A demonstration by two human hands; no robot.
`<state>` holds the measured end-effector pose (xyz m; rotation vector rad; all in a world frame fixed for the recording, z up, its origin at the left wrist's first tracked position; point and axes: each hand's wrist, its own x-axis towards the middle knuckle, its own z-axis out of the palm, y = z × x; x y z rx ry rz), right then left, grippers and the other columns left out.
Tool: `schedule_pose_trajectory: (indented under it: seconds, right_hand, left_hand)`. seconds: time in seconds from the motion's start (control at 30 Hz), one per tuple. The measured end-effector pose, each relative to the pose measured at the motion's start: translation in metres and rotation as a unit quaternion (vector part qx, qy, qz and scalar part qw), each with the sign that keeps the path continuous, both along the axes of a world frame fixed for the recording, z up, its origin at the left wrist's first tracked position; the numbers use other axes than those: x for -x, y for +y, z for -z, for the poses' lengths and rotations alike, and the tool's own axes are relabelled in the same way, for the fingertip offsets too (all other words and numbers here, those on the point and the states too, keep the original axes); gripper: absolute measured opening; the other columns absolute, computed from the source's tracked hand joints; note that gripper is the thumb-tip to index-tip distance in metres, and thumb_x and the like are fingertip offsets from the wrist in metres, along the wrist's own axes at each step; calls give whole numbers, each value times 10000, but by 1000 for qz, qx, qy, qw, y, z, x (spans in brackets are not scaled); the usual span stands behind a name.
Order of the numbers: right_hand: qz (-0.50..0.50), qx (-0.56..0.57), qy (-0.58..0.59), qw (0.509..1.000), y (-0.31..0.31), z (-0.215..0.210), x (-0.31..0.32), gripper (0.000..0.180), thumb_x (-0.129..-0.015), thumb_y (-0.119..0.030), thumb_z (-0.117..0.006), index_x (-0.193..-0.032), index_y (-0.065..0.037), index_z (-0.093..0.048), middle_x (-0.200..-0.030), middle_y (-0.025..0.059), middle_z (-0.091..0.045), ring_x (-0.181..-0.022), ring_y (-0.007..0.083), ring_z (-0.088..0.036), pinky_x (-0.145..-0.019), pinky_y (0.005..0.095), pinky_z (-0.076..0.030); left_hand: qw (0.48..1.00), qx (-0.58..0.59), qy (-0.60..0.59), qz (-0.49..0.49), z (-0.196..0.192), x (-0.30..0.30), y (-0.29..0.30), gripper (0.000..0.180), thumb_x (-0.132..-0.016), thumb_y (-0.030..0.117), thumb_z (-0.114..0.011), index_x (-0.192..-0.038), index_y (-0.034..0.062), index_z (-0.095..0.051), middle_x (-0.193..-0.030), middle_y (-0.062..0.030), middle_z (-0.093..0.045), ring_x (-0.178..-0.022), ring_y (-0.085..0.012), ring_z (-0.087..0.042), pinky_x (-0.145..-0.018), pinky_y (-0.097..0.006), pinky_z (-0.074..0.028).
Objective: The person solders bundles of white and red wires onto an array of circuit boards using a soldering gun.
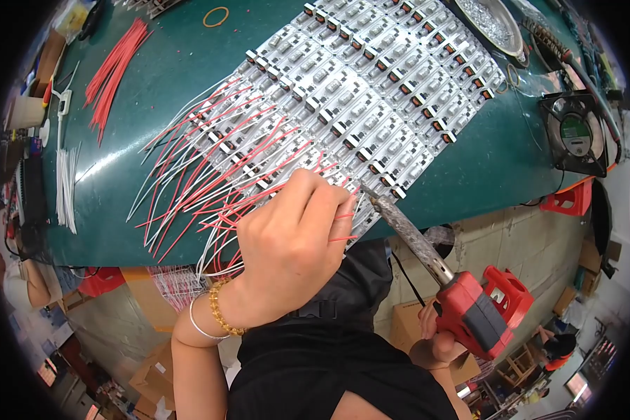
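Observation:
A large panel of small circuit boards (360,108) lies slantwise on the green table. Red and white wires (189,189) stick out from its left boards in a loose fan. My left hand (287,241) is closed in a pinch over the panel's near edge, with red wire (341,239) poking out past the fingers. In my right hand (437,339) is a soldering iron (472,315) with a red and black handle. Its tip points up and left, close to the boards near my left fingertips; whether it touches a board I cannot tell.
A bundle of red wires (115,77) and one of white wires (65,189) lie to the left. At the far right stand a round metal tray (518,43) with shiny bits and a black fan (575,133). Below the table's edge are a red stool (507,294) and cardboard boxes (406,325).

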<state>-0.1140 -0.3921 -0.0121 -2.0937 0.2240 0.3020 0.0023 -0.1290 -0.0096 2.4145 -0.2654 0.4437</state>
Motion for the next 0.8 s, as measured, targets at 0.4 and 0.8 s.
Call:
schedule_pose_trajectory:
  seconds: [0.4,0.8]
  right_hand:
    - [17,-12,4,1000,3,-9,0,701,-605,-858,-640,-537,-166,-545,-525,-40,-509,-479,158,-533,-469,297,-380]
    - [6,-315,-93,944,13,-4,-10,865,-865,-638,-620,-1336,66,-443,-514,-26,-443,-425,114,-449,-473,261,-389]
  left_hand:
    - [1000,-11,-3,-4,1,2,2,136,-781,72,-746,-810,66,-614,-745,-36,-525,-522,-186,-556,-453,-318,-411]
    - [975,195,101,-30,-41,18,35,79,-965,80,-583,-990,13,-550,-788,-90,-598,-532,-159,-535,-535,-289,-448]
